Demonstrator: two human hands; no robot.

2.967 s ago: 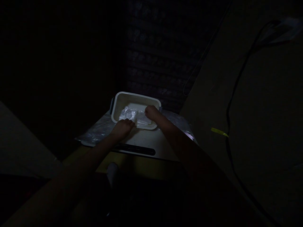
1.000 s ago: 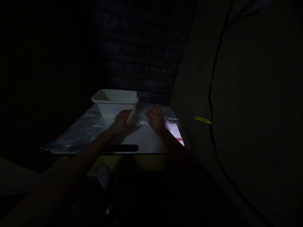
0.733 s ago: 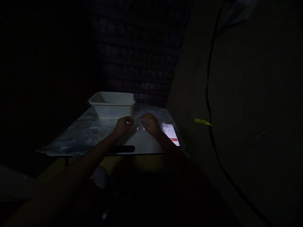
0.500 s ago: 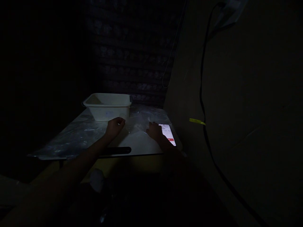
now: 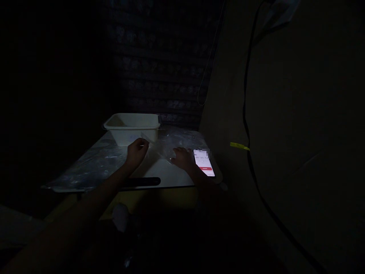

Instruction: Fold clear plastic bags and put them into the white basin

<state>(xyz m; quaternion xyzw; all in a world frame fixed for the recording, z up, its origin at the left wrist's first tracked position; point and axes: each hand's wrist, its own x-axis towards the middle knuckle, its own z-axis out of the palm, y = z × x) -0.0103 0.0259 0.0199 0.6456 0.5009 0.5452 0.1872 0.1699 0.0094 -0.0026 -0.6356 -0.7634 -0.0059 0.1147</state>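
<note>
In dim light, my left hand is closed in a pinch on a clear plastic film piece in front of the pale tub. My right hand has its fingers spread on a clear plastic sheet to the right of the tub. More clear plastic lies at the table's left. A lit phone showing a timer lies just right of my right hand.
The white table has a dark slot near its front edge. A black cable with a yellow tag hangs along the right wall. Behind the table stands a dark ridged wall.
My right hand has shifted slightly left, away from the phone, with its fingers spread wider. A film piece now shows raised at my left hand's fingertips. The view has shifted slightly.
</note>
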